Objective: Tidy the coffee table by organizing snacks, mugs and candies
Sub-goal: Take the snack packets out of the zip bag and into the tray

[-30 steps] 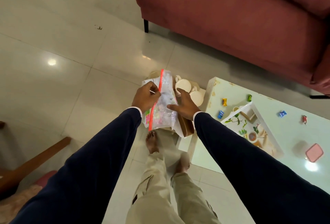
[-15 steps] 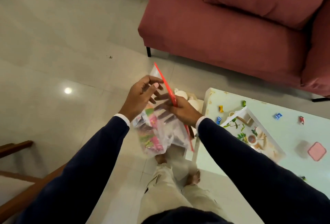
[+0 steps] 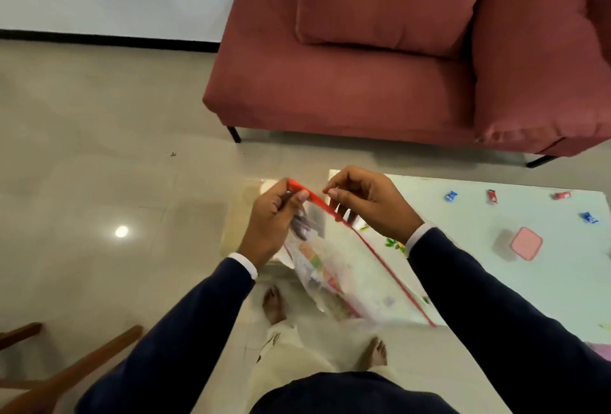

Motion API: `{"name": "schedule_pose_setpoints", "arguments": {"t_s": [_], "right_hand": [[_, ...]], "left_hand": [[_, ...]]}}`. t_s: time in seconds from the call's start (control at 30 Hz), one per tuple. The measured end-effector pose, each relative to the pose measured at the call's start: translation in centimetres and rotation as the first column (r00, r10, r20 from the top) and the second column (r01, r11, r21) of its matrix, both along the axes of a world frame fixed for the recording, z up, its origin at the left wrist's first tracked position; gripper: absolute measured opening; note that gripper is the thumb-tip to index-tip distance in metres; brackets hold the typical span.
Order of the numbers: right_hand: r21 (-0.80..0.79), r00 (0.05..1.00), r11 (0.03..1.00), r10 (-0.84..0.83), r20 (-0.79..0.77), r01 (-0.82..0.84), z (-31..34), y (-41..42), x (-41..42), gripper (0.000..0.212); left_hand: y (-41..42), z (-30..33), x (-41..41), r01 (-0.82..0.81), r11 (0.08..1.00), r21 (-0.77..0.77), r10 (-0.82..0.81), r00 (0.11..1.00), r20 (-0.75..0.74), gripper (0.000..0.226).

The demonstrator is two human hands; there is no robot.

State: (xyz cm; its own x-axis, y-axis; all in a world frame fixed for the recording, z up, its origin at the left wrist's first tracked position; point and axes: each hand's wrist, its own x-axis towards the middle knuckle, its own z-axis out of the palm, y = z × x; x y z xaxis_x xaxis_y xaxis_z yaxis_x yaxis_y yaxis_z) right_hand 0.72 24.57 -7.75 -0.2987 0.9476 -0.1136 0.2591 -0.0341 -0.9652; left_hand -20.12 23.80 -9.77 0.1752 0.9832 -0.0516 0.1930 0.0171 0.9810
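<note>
Gripping a clear zip-top bag (image 3: pixel 344 268) of snacks by its red seal strip (image 3: pixel 373 251), a person stands at the corner of the pale green coffee table (image 3: pixel 479 248), the bag hanging in the air over the table's near edge and the tiled floor. The risk, by the look of it, lies in the mouth: if the strip is not pressed fully closed, or the pinch slips, the packets could spill to the floor or the bag could drop. The left hand (image 3: pixel 274 218) has thumb and curled fingers clamped on the upper end of the strip. The right hand (image 3: pixel 367 205), just beside it, curls its fingers down onto the same strip a little further along. Wrapped candies (image 3: pixel 450 196) lie scattered on the far part of the table, well apart from the bag, near a pink lidded container (image 3: pixel 526 243).
</note>
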Motion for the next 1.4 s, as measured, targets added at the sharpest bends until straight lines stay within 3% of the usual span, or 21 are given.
{"name": "schedule_pose_setpoints", "arguments": {"t_s": [0.1, 0.27, 0.4, 0.47, 0.57, 0.63, 0.83, 1.4], "right_hand": [[0.051, 0.999, 0.999, 0.006, 0.054, -0.008, -0.1, -3.6, 5.6, 0.006], [-0.054, 0.994, 0.993, -0.110, -0.020, 0.108, -0.8, -9.4, 13.6, 0.012], [-0.089, 0.984, 0.980, -0.180, 0.000, 0.179, -1.3, -11.9, 17.0, 0.004], [-0.101, 0.971, 0.967, -0.237, -0.016, 0.234, -1.7, -12.8, 17.3, 0.003], [-0.111, 0.943, 0.944, -0.320, -0.088, 0.310, -1.9, -14.1, 16.8, 0.006], [-0.105, 0.928, 0.931, -0.360, -0.093, 0.350, -2.0, -15.0, 16.6, 0.003], [0.011, 0.923, 0.923, -0.385, 0.003, 0.385, -1.5, -17.9, 14.8, 0.013], [-0.008, 0.870, 0.870, -0.492, 0.019, 0.492, 0.2, -27.0, 8.5, 0.016]], "left_hand": [[-3.6, -0.1, 7.0, 0.059, 0.994, 0.095, -0.050, 0.995, -0.090, 0.014], [-6.9, 0.4, 14.9, 0.086, 0.985, 0.147, -0.065, 0.988, -0.142, 0.008], [-9.0, 0.5, 19.0, -0.075, 0.973, 0.218, 0.134, 0.954, -0.269, 0.026], [-10.3, 0.3, 20.4, -0.175, 0.981, 0.079, 0.188, 0.959, -0.212, 0.029], [-12.1, 0.1, 21.4, -0.120, 0.960, -0.255, 0.136, 0.990, 0.047, 0.015], [-12.8, 0.5, 21.6, -0.081, 0.935, -0.346, 0.153, 0.971, 0.186, 0.008], [-14.8, 1.6, 20.3, -0.100, 0.912, -0.398, 0.203, 0.952, 0.227, 0.014], [-23.5, 0.3, 13.9, 0.005, 0.904, -0.428, 0.208, 0.869, 0.449, 0.013]]}}
